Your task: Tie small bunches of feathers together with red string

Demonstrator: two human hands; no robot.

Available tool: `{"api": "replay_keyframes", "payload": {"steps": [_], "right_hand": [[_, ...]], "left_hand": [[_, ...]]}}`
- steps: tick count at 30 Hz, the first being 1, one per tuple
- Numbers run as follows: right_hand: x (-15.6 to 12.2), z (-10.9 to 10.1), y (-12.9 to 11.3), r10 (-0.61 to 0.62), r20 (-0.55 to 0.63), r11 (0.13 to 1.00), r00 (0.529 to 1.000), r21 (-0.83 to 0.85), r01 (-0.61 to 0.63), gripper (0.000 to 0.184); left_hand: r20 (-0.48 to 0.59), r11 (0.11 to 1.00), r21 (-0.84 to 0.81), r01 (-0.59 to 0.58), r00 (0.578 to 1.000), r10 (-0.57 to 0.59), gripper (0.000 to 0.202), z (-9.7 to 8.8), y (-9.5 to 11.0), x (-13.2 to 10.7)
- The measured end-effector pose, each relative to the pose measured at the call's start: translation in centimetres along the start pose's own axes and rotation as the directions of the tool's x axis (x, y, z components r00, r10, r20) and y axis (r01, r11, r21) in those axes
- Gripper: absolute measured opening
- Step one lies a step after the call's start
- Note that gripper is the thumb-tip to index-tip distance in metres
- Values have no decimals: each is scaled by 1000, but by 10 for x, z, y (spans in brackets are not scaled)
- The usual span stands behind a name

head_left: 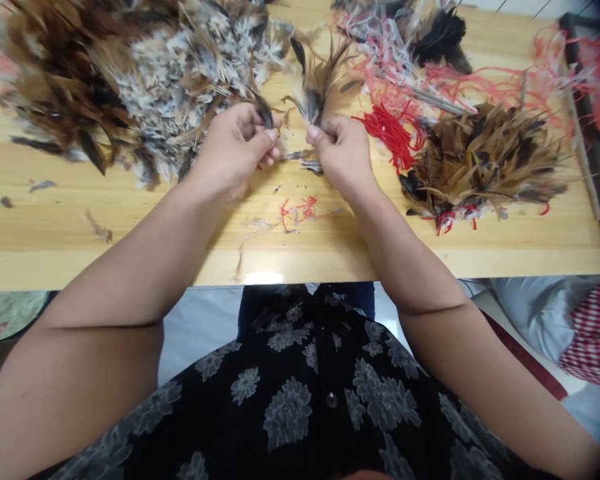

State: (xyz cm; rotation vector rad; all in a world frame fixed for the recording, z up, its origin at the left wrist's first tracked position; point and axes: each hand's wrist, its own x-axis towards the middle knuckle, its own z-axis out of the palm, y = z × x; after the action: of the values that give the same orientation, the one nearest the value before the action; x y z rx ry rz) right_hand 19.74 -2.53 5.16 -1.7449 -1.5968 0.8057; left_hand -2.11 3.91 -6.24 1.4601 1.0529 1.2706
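My left hand (240, 143) pinches a small dark feather (264, 110) between thumb and fingers. In my right hand (343, 150) a bunch of brown and black feathers (323, 83) is gripped at its base, with the tips fanning away from me. The two hands are a short gap apart above the wooden table (320, 257). Left of my left hand lies a large pile of loose feathers (175, 73), brown at the far left and greyish white nearer the hand. A few dark feather bits (311, 165) rest on the wood between my hands.
To the right are a bundle of red strings (390, 137) and a heap of brown feather bunches (485, 160). Pink and white strands (380, 50) tangle behind, beside black feathers (443, 37). Red thread scraps (299, 210) lie near the front. A dark frame (593, 147) stands at the right edge.
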Motion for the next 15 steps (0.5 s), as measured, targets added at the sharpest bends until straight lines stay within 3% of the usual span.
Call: {"api": "replay_keyframes", "payload": {"steps": [4,8,12,15], "right_hand": [[-1,0,-3,33,-3,999,999,0,-33,63],[1,8,7,-24,11,999,1000,41,24,58],[5,19,25,-106,63,990,992,104,99,55],[7,22,32,-88,111,982,990,174,68,61]], "left_hand": [[48,995,-84,46,998,-42,40,4,18,-10],[78,991,-116,60,996,-51,44,6,34,-16],[72,991,-134,12,997,-3,61,4,31,-11],[86,988,-152,-27,996,40,69,3,25,-8]]}}
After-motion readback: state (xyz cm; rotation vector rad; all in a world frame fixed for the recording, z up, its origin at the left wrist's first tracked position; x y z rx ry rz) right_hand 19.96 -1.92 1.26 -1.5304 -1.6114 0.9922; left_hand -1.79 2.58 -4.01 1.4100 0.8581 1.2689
